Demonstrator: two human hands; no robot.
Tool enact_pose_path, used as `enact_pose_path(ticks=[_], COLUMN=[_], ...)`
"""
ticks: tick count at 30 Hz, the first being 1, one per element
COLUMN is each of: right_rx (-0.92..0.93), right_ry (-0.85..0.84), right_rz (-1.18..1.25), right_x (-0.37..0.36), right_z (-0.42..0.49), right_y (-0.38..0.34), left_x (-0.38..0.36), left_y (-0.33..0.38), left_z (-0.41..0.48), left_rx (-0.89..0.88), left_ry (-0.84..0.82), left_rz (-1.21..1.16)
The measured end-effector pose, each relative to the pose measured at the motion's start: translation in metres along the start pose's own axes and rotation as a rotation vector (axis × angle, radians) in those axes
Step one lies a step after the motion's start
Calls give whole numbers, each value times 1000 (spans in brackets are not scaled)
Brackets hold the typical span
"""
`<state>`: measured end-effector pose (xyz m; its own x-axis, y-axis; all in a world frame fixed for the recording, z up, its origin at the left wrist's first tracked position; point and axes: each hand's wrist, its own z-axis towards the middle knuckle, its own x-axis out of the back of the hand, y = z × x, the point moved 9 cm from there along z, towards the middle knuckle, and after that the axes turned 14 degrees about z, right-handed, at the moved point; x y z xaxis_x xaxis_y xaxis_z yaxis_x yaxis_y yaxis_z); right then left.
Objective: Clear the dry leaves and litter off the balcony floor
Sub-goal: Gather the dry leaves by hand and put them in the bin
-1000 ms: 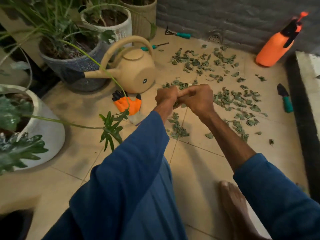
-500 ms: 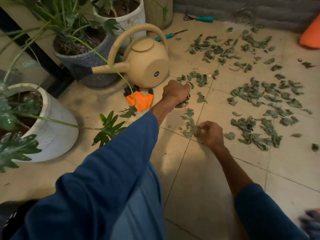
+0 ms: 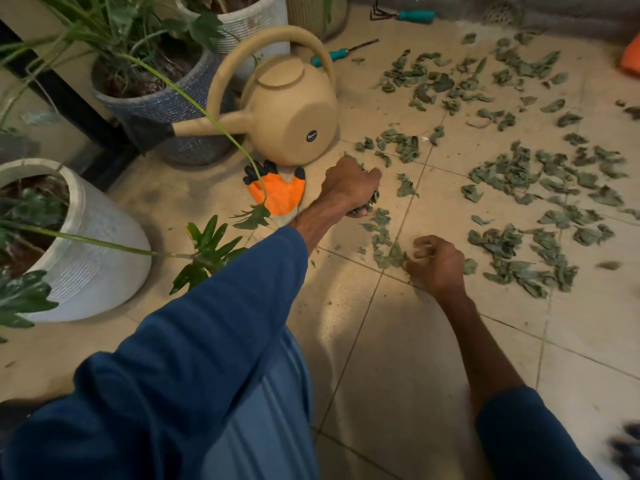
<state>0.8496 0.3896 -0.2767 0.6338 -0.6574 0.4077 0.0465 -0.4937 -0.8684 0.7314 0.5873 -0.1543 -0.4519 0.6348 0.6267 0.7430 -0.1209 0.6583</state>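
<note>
Dry grey-green leaves (image 3: 512,174) lie scattered over the beige floor tiles (image 3: 415,358), thickest at the right and the far middle. My left hand (image 3: 349,185) grips a bunch of gathered leaves just above the floor, beside the watering can. My right hand (image 3: 438,263) is down at a small strip of leaves (image 3: 384,237), its fingers curled and its fingertips on the nearest leaves there. Whether it has lifted any I cannot see.
A beige watering can (image 3: 287,105) stands at the left, an orange and black glove (image 3: 277,190) on the floor before it. Potted plants (image 3: 79,244) line the left side. Teal-handled tools (image 3: 412,16) lie by the far wall. An orange object (image 3: 631,58) shows at the right edge.
My hands were together above the floor. The right hand has dropped to the leaf strip near me, while the left keeps its bunch and stays by the watering can.
</note>
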Motion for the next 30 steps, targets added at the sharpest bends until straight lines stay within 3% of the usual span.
enact_pose_path(ticks=[5,13,21,25,30], right_rx=[-37,-10,-90,-113,0], right_ry=[-62,-194,-341,-383,-386], right_rz=[344,448,759,983,973], right_x=[9,14,2,-1,3], right_z=[-9,-10,-21,-30,-37], right_y=[-3,-17,-45,-69,-113], left_x=[-2,-3,-10,-7,-7], left_y=[6,7,2,-4,-15], left_z=[-7,-11,-17,-19,-21], left_rx=[-28,-35,-56,-32,55], left_ry=[-13,-25,-113,-121,-136], left_rz=[39,107,242,188,29])
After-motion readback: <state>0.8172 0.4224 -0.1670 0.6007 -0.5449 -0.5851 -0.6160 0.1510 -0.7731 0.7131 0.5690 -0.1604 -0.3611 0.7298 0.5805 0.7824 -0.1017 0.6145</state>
